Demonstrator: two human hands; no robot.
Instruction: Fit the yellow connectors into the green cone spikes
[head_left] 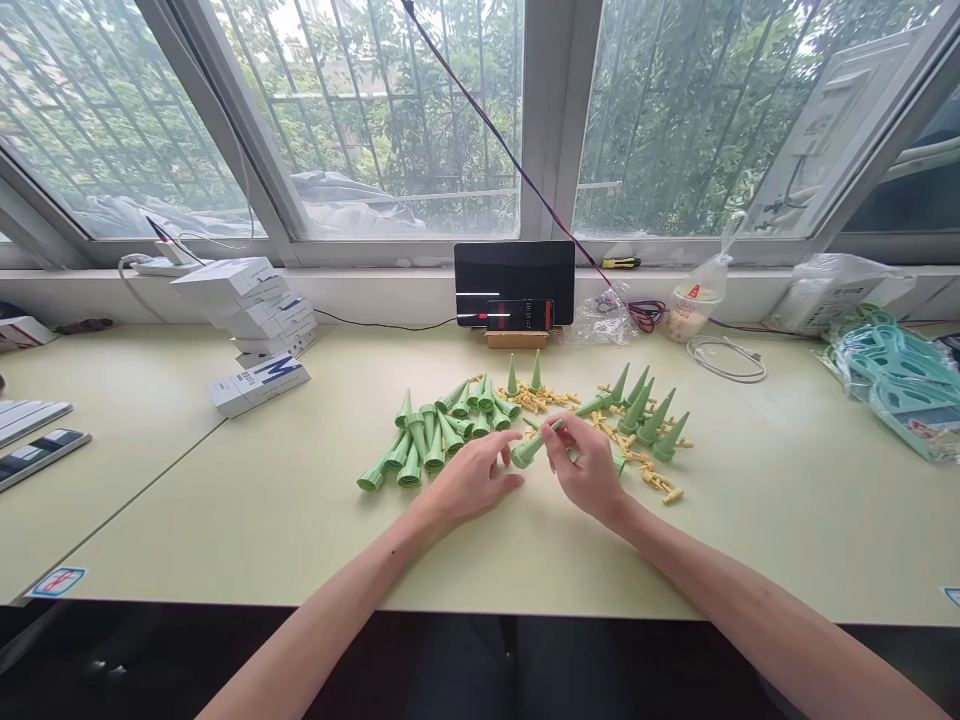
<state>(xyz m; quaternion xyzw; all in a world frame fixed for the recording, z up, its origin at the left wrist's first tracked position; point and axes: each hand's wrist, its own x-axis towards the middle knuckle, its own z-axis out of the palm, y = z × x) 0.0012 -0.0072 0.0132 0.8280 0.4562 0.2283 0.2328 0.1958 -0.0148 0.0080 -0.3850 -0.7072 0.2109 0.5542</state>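
**Light-green hollow plastic cone point(527, 454) lies between the two hands, held from the right**

At the left of the work area, a loose pile of matching green cones point(417, 435) lies on the pale yellow-green bench point(285, 510), many with their round open ends facing the person. Just right of the pile is the left hand point(474, 472), its thumb and fingers curved and apart around a gap beside the cone's wide end; whether it touches the cone cannot be told. The cone itself is tilted, wide end toward the left hand, narrow end up and right. The right hand point(589, 468) pinches that narrow end between thumb and fingers. Beyond the hands lie small yellow T-shaped plastic pieces point(536, 400). Further right, several green cones point(637, 408) stand tips up among more yellow pieces.
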